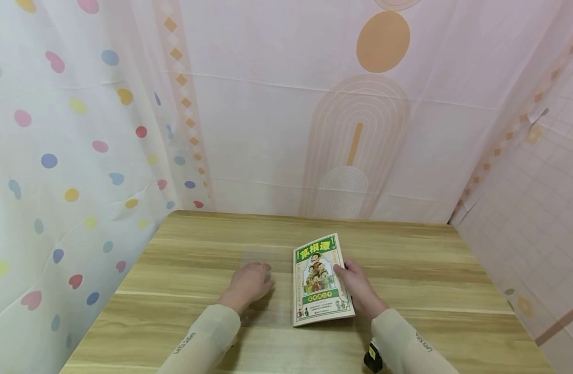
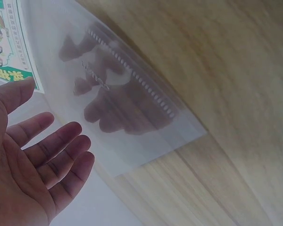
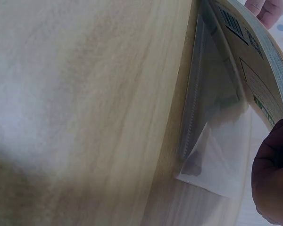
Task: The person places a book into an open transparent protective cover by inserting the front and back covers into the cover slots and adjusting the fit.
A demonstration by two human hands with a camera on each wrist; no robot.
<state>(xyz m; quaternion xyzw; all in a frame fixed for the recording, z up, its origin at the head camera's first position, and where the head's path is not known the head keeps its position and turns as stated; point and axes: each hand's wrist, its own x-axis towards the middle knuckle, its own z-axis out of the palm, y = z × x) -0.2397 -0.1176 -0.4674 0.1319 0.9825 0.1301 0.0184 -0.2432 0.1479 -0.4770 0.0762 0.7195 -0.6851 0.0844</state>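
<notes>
"Head view?"
"Right hand (image 1: 358, 290) grips a book (image 1: 320, 278); positioning it seems the step."
"Left wrist?"
"Left hand (image 2: 35, 167) holds nothing, fingers loosely spread beside a clear sleeve (image 2: 144, 148); pinching its edge seems called for."
"Right wrist?"
"Sleeve on the surface (image 3: 85, 80), near the gripping fingers."

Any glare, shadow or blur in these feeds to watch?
Head: the book shows a legible large title; left wrist: a dark hand-shaped reflection or shadow marks the translucent plastic sleeve; right wrist: pale glare washes the tabletop at left, wood grain looks soft, and the right hand looks dark.
</notes>
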